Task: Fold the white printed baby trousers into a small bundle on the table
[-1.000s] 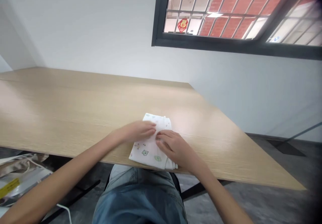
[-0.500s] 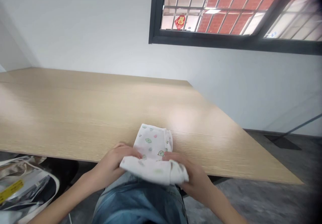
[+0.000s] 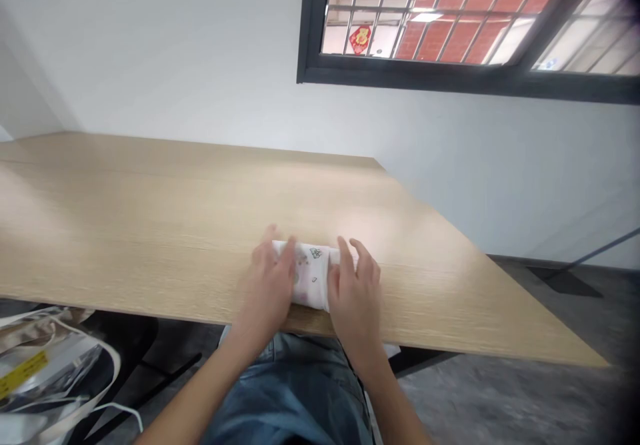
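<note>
A white cloth [image 3: 311, 277] with small green and pink prints lies folded into a compact bundle near the table's front edge. My left hand [image 3: 267, 278] rests over its left end, fingers apart and slightly blurred. Over the right end is my right hand [image 3: 354, 291], its fingers spread and bent across the fabric. Both palms face down, and the hands hide the two ends of the cloth. Its middle shows between them, with a fold running front to back.
The pale wooden table [image 3: 175, 211] reaches a grey-white wall with a dark-framed, barred window [image 3: 400, 75]. Below the table at left is an open bag [image 3: 107, 358] with a yellow-labelled package [image 3: 23, 373] inside. The table's right edge slants beside grey floor.
The near flap of cloth has been folded away from me onto the rest. Both hands have moved forward from the table edge and now lie on top, fingers loosened.
</note>
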A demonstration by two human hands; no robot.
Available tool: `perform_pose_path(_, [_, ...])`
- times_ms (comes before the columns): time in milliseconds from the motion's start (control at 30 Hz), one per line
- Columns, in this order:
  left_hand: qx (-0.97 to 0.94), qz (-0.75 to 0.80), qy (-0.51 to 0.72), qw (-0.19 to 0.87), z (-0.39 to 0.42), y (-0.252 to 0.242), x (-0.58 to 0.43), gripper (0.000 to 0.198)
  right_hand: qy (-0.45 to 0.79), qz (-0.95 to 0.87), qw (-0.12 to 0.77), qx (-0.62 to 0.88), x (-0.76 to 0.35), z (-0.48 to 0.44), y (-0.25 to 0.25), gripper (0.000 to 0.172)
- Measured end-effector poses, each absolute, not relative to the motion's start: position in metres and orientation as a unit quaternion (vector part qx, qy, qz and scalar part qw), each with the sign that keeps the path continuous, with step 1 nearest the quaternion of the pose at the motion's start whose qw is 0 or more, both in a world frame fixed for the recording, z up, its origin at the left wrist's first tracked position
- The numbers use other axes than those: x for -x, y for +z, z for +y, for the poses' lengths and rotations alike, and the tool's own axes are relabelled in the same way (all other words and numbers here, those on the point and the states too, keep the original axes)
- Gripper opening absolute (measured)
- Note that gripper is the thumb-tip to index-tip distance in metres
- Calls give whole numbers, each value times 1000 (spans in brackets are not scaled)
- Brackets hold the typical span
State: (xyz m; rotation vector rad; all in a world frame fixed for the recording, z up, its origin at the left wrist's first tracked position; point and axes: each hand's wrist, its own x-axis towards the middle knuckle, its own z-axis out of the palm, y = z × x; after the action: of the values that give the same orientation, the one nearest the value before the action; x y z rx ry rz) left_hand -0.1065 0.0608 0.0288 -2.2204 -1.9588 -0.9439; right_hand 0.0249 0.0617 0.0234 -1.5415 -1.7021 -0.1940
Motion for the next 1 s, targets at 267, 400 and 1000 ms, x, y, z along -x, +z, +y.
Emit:
perform_pose_path(267, [774,-586,-240,-26,53,15,114,46,46,-739,319,592,-47,58,12,48])
perform_pose_path(400, [724,-613,-296,-112,35,8,154,48,75,-676,390,621,-78,36,17,41])
perform_pose_path(1000, [813,-546,-188,-76,55,23,145,27,149,-718,375,567,-41,44,18,23])
